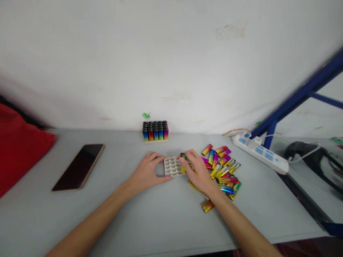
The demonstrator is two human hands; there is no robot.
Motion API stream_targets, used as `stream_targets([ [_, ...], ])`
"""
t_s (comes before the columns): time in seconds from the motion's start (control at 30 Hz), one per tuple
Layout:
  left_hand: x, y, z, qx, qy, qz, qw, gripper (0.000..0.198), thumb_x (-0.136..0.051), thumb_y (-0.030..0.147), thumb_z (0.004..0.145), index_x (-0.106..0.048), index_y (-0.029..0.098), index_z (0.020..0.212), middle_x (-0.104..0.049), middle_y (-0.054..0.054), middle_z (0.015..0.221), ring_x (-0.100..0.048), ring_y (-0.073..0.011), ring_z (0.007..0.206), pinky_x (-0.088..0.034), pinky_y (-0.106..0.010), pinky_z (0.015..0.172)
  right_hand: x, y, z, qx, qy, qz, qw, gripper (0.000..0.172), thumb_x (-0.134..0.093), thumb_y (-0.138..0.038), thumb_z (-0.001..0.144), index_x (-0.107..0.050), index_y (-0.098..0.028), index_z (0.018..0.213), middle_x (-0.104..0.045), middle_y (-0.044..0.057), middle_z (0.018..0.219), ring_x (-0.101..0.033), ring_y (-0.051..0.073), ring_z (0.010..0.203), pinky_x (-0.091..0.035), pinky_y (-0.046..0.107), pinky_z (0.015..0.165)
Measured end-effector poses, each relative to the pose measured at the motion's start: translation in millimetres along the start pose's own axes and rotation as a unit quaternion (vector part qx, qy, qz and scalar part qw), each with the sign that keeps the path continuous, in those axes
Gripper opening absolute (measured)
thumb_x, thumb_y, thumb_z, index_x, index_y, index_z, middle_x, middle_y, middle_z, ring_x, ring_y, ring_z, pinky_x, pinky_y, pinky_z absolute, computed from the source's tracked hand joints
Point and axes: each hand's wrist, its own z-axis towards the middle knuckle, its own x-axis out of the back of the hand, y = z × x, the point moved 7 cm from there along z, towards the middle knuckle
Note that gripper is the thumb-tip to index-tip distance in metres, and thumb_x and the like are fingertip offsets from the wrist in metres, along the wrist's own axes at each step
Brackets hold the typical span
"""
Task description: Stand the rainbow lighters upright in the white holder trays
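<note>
My left hand (148, 170) grips the left end of a pale tray (171, 167) with rows of holes, thumb at its near edge and forefinger at its far edge. Over the tray's right end, my right hand (197, 169) pinches a lighter (183, 156) with a dark top; the fingers partly cover it. A yellow lighter body shows below the thumb, and I cannot tell whether it is the same one. To the right lies a heap of shiny coloured lighters (223, 170), partly behind my right hand and forearm.
By the wall stands a second tray filled with upright lighters (155, 131). A phone (79, 167) lies on the left of the grey table (150, 221), near a red cloth item (18, 150). A white power strip (259, 152) and blue metal frame (284, 110) are at the right.
</note>
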Motion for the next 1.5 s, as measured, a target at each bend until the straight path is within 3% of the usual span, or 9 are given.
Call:
stream_targets([
  [0.1, -0.6, 2, 0, -0.003, -0.007, 0.006, 1.0, 0.058, -0.091, 0.056, 0.072, -0.076, 0.023, 0.116, -0.071, -0.006, 0.101, -0.066, -0.0303, 0.103, -0.053, -0.046, 0.099, -5, -1, -1, 0.008, -0.021, -0.061, 0.998, 0.042, -0.048, -0.052, 0.111, -0.054, -0.024, 0.08, -0.062, 0.002, 0.079, -0.059, 0.021, 0.076, -0.044, 0.032, 0.074],
  [0.2, -1.1, 4, 0, -0.006, -0.006, 0.009, 1.0, 0.058, -0.092, 0.055, 0.072, -0.074, 0.022, 0.116, -0.071, -0.005, 0.1, -0.066, -0.0294, 0.101, -0.053, -0.045, 0.097, -12, 3, -2, 0.002, -0.043, -0.064, 0.997, 0.039, -0.049, -0.05, 0.112, -0.057, -0.024, 0.084, -0.066, 0.001, 0.074, -0.062, 0.02, 0.07, -0.044, 0.031, 0.069],
  [0.3, -2.8, 4, 0, -0.004, -0.006, 0.014, 1.0, 0.06, -0.093, 0.055, 0.071, -0.073, 0.022, 0.117, -0.07, -0.005, 0.1, -0.067, -0.029, 0.099, -0.053, -0.045, 0.096, -16, 0, -1, 0.032, -0.044, -0.049, 0.997, 0.028, -0.05, -0.044, 0.113, -0.066, -0.022, 0.108, -0.076, 0.006, 0.095, -0.071, 0.022, 0.088, -0.051, 0.032, 0.08],
  [0.4, -4.2, 4, 0, -0.004, -0.004, 0.023, 1.0, 0.062, -0.093, 0.057, 0.07, -0.072, 0.022, 0.116, -0.07, -0.005, 0.099, -0.067, -0.0281, 0.098, -0.053, -0.044, 0.094, -22, -6, 2, 0.065, -0.057, -0.073, 0.994, 0.025, -0.05, -0.038, 0.114, -0.065, -0.022, 0.126, -0.077, 0.009, 0.116, -0.072, 0.024, 0.106, -0.053, 0.036, 0.094],
  [0.6, -4.9, 4, 2, 0.001, -0.014, 0.038, 0.999, 0.055, -0.096, 0.056, 0.066, -0.07, 0.021, 0.1, -0.067, -0.004, 0.096, -0.066, -0.0278, 0.096, -0.053, -0.042, 0.09, -37, -13, 14, 0.08, -0.112, -0.204, 0.969, 0.022, -0.05, -0.033, 0.114, -0.066, -0.019, 0.121, -0.076, 0.011, 0.117, -0.072, 0.028, 0.106, -0.053, 0.044, 0.097],
  [0.77, -5.4, 2, 3, 0.004, -0.02, 0.037, 0.999, 0.056, -0.096, 0.058, 0.065, -0.07, 0.021, 0.097, -0.067, -0.003, 0.094, -0.067, -0.0276, 0.093, -0.052, -0.042, 0.089, -39, -12, 24, 0.101, -0.136, -0.214, 0.962, 0.024, -0.051, -0.034, 0.113, -0.066, -0.017, 0.122, -0.072, 0.014, 0.118, -0.07, 0.027, 0.109, -0.056, 0.042, 0.098],
  [0.93, -6.3, 2, 4, 0.009, -0.029, 0.04, 0.999, 0.056, -0.096, 0.059, 0.064, -0.07, 0.021, 0.097, -0.067, -0.002, 0.093, -0.067, -0.0275, 0.092, -0.051, -0.041, 0.089, -38, -8, 26, 0.126, -0.138, -0.211, 0.96, 0.024, -0.049, -0.033, 0.114, -0.064, -0.017, 0.122, -0.07, 0.012, 0.115, -0.069, 0.026, 0.109, -0.057, 0.041, 0.097],
  [1.17, -7.3, 0, 5, 0.01, -0.029, 0.045, 0.999, 0.054, -0.097, 0.057, 0.063, -0.066, 0.021, 0.089, -0.068, -0.003, 0.092, -0.067, -0.0279, 0.092, -0.051, -0.042, 0.088, -46, -5, 33, 0.118, -0.118, -0.29, 0.943, 0.029, -0.048, -0.038, 0.114, -0.066, -0.015, 0.109, -0.07, 0.015, 0.107, -0.066, 0.029, 0.101, -0.056, 0.042, 0.09],
  [1.5, -7.7, 1, 6, 0.011, -0.032, 0.052, 0.998, 0.055, -0.097, 0.057, 0.062, -0.061, 0.022, 0.085, -0.069, -0.003, 0.093, -0.067, -0.0286, 0.093, -0.052, -0.042, 0.088, -56, -4, 30, 0.093, -0.138, -0.362, 0.917, 0.026, -0.056, -0.037, 0.111, -0.069, -0.015, 0.116, -0.071, 0.015, 0.114, -0.066, 0.031, 0.108, -0.053, 0.043, 0.09],
])
